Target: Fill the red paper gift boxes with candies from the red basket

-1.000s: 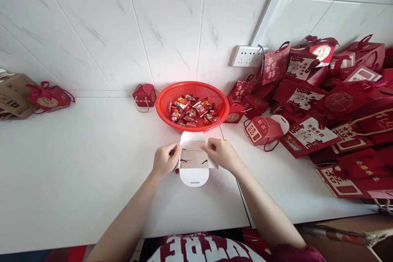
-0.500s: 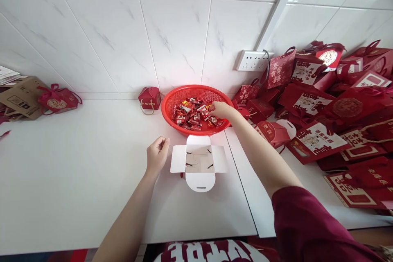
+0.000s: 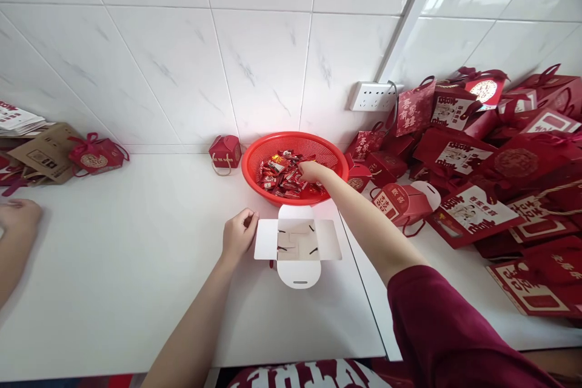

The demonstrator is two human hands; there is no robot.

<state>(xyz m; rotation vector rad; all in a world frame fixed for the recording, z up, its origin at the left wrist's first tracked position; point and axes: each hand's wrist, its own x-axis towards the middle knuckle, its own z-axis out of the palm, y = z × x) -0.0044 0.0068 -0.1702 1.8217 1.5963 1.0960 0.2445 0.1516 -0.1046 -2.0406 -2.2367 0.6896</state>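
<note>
A red mesh basket (image 3: 252, 163) stands by the tiled wall with many red-wrapped candies (image 3: 277, 179) inside. My right hand (image 3: 311, 173) reaches down into it, fingers closed at the candies; what they pinch is too small to make out. In front of the basket sits a small box (image 3: 299, 242) with its white flaps folded outward and only dark cord ends visible inside. Just left of that box, my left hand (image 3: 239, 235) rests on the white table with its fingers curled closed; anything between them is hidden.
A small red box (image 3: 225, 151) stands left of the basket. Red gift boxes and bags (image 3: 464, 151) pile up on the right. Another person's hand (image 3: 20, 215) is at the far left, near a brown bag (image 3: 48, 151) and a red box (image 3: 97, 154).
My right hand has moved left among the candies. My left hand has come closer to the open box's left flap. Another person's hand has entered at the far left.
</note>
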